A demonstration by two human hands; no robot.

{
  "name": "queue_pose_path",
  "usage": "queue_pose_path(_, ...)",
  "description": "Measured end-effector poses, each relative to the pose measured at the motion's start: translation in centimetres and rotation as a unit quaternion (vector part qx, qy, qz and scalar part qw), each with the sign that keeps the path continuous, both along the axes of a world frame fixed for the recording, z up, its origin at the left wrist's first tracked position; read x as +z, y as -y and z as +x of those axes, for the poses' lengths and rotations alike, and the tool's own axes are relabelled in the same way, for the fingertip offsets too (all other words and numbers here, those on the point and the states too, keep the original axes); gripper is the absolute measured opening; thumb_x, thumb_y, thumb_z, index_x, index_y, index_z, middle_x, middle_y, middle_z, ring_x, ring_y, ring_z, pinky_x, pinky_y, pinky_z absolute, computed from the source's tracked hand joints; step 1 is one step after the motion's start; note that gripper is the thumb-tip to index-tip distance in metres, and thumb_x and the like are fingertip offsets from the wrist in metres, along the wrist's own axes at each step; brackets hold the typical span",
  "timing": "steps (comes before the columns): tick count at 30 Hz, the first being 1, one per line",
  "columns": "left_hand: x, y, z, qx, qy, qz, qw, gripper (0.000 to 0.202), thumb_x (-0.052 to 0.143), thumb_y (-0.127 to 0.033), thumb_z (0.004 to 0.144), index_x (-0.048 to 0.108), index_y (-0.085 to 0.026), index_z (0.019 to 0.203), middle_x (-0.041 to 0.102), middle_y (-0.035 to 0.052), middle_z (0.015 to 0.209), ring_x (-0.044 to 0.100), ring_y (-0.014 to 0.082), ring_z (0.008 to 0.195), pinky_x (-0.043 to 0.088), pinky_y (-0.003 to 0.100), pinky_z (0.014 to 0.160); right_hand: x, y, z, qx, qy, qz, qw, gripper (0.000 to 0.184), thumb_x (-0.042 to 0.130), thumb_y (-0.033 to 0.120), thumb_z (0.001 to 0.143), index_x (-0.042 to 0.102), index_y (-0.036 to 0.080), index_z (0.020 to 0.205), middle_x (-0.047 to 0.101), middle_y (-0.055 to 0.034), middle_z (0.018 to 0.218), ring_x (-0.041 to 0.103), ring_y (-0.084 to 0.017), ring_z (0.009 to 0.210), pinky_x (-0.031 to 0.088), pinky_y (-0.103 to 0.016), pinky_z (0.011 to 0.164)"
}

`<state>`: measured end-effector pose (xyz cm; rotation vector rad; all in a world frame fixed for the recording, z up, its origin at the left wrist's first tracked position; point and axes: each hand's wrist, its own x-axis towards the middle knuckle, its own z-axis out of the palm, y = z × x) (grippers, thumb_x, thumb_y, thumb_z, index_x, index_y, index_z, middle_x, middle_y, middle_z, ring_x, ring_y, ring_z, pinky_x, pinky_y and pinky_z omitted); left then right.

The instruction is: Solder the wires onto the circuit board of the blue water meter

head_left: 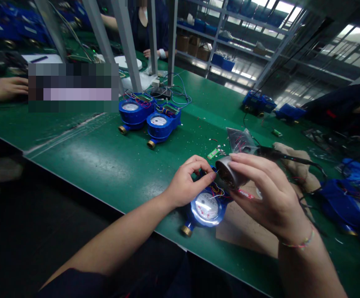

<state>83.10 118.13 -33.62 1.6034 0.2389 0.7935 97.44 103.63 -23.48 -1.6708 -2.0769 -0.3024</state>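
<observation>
A blue water meter (pixel 207 207) with a round white dial and a brass end lies in front of me at the table's edge. Coloured wires (pixel 217 191) stick out of its upper part. My left hand (pixel 190 180) is over the meter, thumb and forefinger pinched at a thin wire. In my right hand (pixel 269 192) is a grey metal cup (pixel 232 171), tilted with its mouth toward the left fingertips; its inside looks brownish. A flat brown board (pixel 248 229) lies under my right hand, partly hidden by it.
Two blue meters (pixel 161 126) with wired boards stand farther back, near metal posts. A small green circuit board (pixel 213 153), scraps and a clear plastic bag (pixel 240 140) lie beyond my hands. More meters (pixel 353 203) and cables are at right. Other people work at left, back and right.
</observation>
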Motion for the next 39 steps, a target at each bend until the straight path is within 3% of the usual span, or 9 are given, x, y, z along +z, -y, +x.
queue_pose_path(5,0.1,0.0,-0.1,0.000,-0.003,-0.010,1.000,0.011,0.068,-0.024,0.092,0.067,-0.015,0.086,0.060,0.0041,0.095,0.057,0.0138,0.093,0.044,0.029,0.081,0.3,0.3,-0.1,-0.004,-0.001,-0.005,1.000,0.064,0.075,0.005,0.079,0.053,0.014,0.139,0.054,-0.0105,0.141,0.053,-0.023,0.133,0.048,-0.039,0.116)
queue_pose_path(10,0.0,0.0,0.0,-0.007,-0.002,-0.010,1.000,0.011,0.068,-0.025,0.093,0.068,-0.016,0.087,0.060,0.0038,0.096,0.057,0.0133,0.093,0.044,0.028,0.082,-0.5,0.0,2.8,-0.143,-0.099,0.098,0.980,0.069,0.082,0.017,0.075,0.053,0.019,0.138,0.055,-0.0120,0.138,0.056,-0.028,0.128,0.052,-0.046,0.110)
queue_pose_path(15,-0.1,0.0,0.1,-0.020,-0.011,-0.006,1.000,0.012,0.066,-0.028,0.095,0.068,-0.017,0.090,0.060,0.0038,0.099,0.058,0.0135,0.097,0.045,0.028,0.085,-6.5,-1.1,9.0,-0.232,-0.301,0.092,0.921,0.082,0.085,0.034,0.069,0.045,0.014,0.138,0.054,-0.0172,0.135,0.062,-0.027,0.119,0.061,-0.039,0.096)
queue_pose_path(18,-0.2,0.0,0.1,-0.026,-0.014,0.002,1.000,0.013,0.065,-0.028,0.096,0.067,-0.016,0.091,0.060,0.0042,0.100,0.058,0.0139,0.098,0.045,0.029,0.086,-10.2,-1.3,11.2,-0.264,-0.279,0.003,0.923,0.085,0.084,0.044,0.070,0.043,0.012,0.137,0.054,-0.0184,0.135,0.066,-0.027,0.112,0.060,-0.041,0.096)
queue_pose_path(21,-0.2,-0.1,0.2,-0.037,-0.019,0.013,0.999,0.013,0.065,-0.028,0.097,0.067,-0.016,0.092,0.061,0.0047,0.101,0.058,0.0144,0.100,0.046,0.029,0.089,-12.0,-1.3,11.4,-0.262,-0.254,-0.058,0.929,0.082,0.080,0.050,0.076,0.042,0.013,0.137,0.056,-0.0173,0.134,0.064,-0.028,0.115,0.058,-0.044,0.098)
queue_pose_path(27,-0.2,-0.5,0.2,-0.059,-0.030,0.016,0.998,0.013,0.065,-0.028,0.097,0.068,-0.017,0.092,0.062,0.0058,0.107,0.059,0.0150,0.105,0.044,0.029,0.098,-12.8,-1.0,10.9,-0.213,-0.283,-0.167,0.920,0.074,0.074,0.053,0.085,0.040,0.017,0.140,0.059,-0.0120,0.134,0.059,-0.024,0.126,0.051,-0.045,0.110)
queue_pose_path(33,-0.5,-0.9,0.2,-0.095,-0.030,-0.016,0.995,0.015,0.065,-0.032,0.098,0.068,-0.018,0.093,0.065,0.0058,0.113,0.059,0.0178,0.118,0.042,0.033,0.108,-14.9,-0.5,11.9,-0.143,-0.275,-0.186,0.932,0.079,0.071,0.054,0.089,0.036,0.016,0.148,0.050,-0.0157,0.145,0.053,-0.027,0.134,0.048,-0.048,0.113)
queue_pose_path(36,-0.7,-1.0,0.3,-0.124,-0.019,-0.037,0.991,0.013,0.065,-0.030,0.098,0.068,-0.018,0.093,0.065,0.0057,0.114,0.058,0.0192,0.124,0.041,0.034,0.111,-13.8,-0.3,12.1,-0.152,-0.235,-0.182,0.943,0.082,0.073,0.052,0.087,0.037,0.014,0.150,0.047,-0.0151,0.148,0.050,-0.029,0.136,0.045,-0.052,0.116)
queue_pose_path(39,-0.9,-1.2,0.3,-0.151,-0.002,-0.061,0.987,0.012,0.067,-0.029,0.096,0.068,-0.018,0.091,0.063,0.0061,0.115,0.057,0.0209,0.126,0.040,0.036,0.112,-10.5,0.1,11.8,-0.183,-0.181,-0.128,0.958,0.076,0.071,0.052,0.089,0.043,0.015,0.149,0.050,-0.0124,0.147,0.052,-0.027,0.134,0.047,-0.051,0.114)
